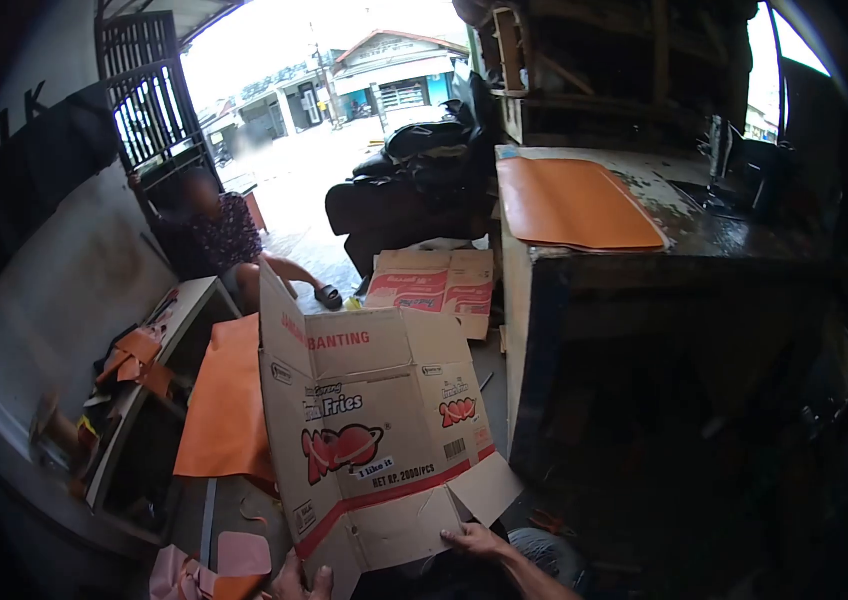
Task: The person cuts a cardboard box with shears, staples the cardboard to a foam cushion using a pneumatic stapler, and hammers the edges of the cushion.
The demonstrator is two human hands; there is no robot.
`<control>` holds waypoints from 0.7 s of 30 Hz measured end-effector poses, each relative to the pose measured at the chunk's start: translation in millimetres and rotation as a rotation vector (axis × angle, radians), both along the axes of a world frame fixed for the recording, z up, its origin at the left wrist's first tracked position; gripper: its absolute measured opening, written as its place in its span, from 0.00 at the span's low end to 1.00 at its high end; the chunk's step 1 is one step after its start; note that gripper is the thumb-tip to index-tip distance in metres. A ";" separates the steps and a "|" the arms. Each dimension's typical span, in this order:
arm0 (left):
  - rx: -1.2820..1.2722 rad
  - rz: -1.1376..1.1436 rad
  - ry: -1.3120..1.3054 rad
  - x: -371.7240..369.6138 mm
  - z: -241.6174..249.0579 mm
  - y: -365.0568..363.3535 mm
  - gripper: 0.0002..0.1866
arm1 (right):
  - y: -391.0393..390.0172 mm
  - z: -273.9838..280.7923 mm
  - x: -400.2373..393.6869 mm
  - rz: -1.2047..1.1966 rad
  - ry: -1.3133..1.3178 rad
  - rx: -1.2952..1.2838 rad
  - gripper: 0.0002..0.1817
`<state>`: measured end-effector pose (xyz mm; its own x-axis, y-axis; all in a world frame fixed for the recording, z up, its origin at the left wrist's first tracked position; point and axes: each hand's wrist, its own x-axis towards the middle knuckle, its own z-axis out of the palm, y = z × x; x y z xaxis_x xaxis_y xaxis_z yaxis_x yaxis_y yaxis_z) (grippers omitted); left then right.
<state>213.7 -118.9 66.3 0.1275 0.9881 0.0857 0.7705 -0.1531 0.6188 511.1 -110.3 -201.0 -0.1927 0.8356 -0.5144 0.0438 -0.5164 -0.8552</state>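
A partly unfolded cardboard carton (404, 425) with red and black print stands tilted up in front of me. Its lower flaps hang toward my lap. My right hand (474, 540) is closed on the edge of a bottom flap, thumb on top. Low at the carton's left corner, my left hand (299, 580) grips the cardboard, partly cut off by the frame's lower edge. Behind the carton's left side lies a large orange sheet (224, 410), partly covered by it. Pink and orange scraps (209, 570) are on the floor beside my left hand.
Another flattened carton (434, 285) lies on the floor ahead. Orange sheets (579, 205) rest on the worktable (644, 240) at right. A low shelf (169, 370) holding scraps stands at left. Near the gate, a person (224, 235) sits. Dark stacked items (414, 185) stand by the doorway.
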 end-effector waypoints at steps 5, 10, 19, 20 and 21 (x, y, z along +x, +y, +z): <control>0.025 0.037 0.073 -18.1 53.3 0.7 0.29 | -37.7 31.9 6.8 0.186 0.202 -0.008 0.30; -0.117 -0.002 0.073 -25.0 94.9 7.3 0.31 | -85.3 36.5 15.9 0.118 0.349 -0.059 0.25; -0.158 0.066 -0.280 -79.6 17.7 47.7 0.22 | -233.9 -129.2 136.8 -0.844 -0.709 -0.274 0.11; -0.169 0.054 -0.275 -78.5 21.7 47.9 0.22 | -260.6 -156.4 138.8 -0.853 -0.708 -0.289 0.11; -0.159 0.043 -0.236 -78.6 25.5 47.8 0.21 | -288.6 -198.4 138.3 -0.923 -0.744 -0.372 0.10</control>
<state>135.1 -71.1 91.8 0.0797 0.9957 -0.0483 0.6064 -0.0100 0.7951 649.3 -398.9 -399.4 0.8295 0.2831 -0.4814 -0.0535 -0.8178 -0.5731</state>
